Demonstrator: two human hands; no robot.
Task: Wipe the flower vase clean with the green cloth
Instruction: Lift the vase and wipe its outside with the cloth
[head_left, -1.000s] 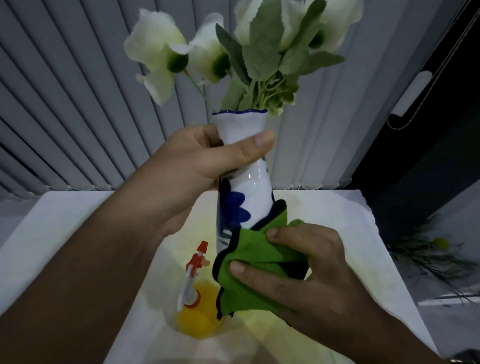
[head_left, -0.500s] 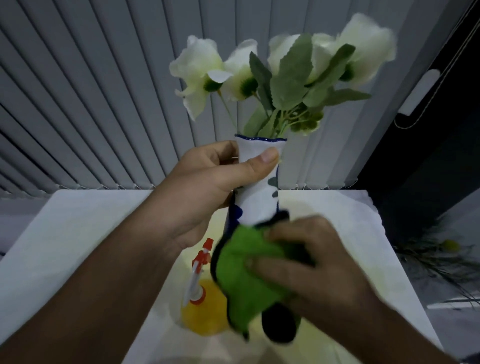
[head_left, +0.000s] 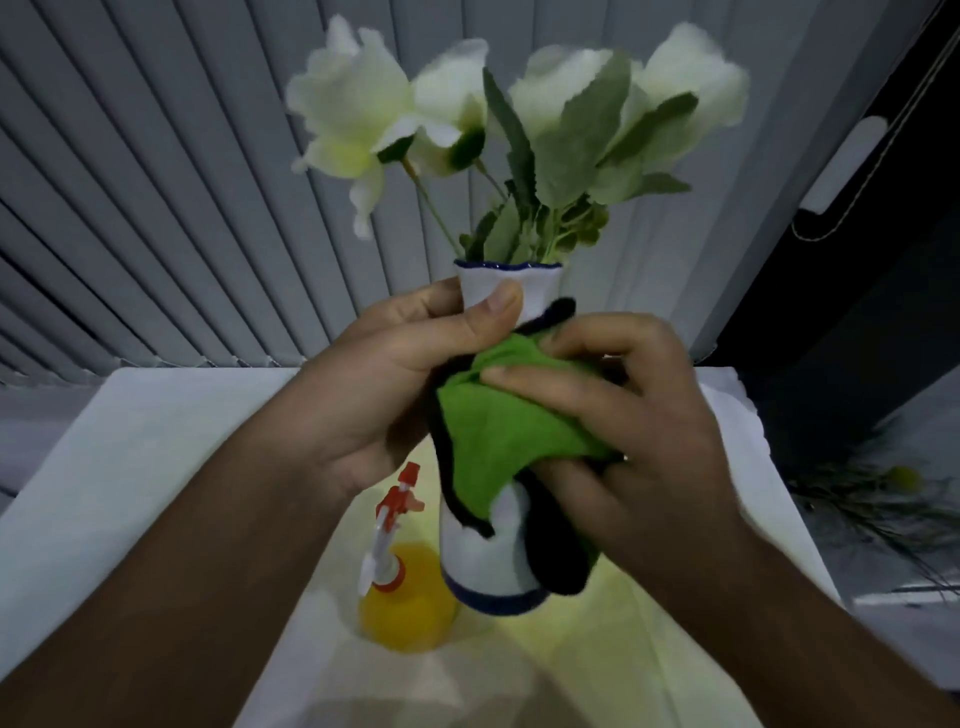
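A white ceramic vase (head_left: 485, 564) with blue trim at rim and base is held up above the table, upright, with white artificial flowers (head_left: 519, 130) and green leaves in it. My left hand (head_left: 395, 384) grips the vase's neck just under the rim, thumb across the front. My right hand (head_left: 639, 415) presses the green cloth (head_left: 498, 436), edged in black, against the vase's middle. The cloth hides the blue flower pattern and most of the body.
A yellow spray bottle (head_left: 402, 608) with a red and white trigger stands on the white table (head_left: 156, 467) just left of and below the vase. Grey vertical blinds (head_left: 156, 208) hang behind. Green stems (head_left: 872, 499) lie on the floor at right.
My right hand has slid the green cloth up the vase from its lower body to its middle, near my left hand. The vase's base now shows below the cloth.
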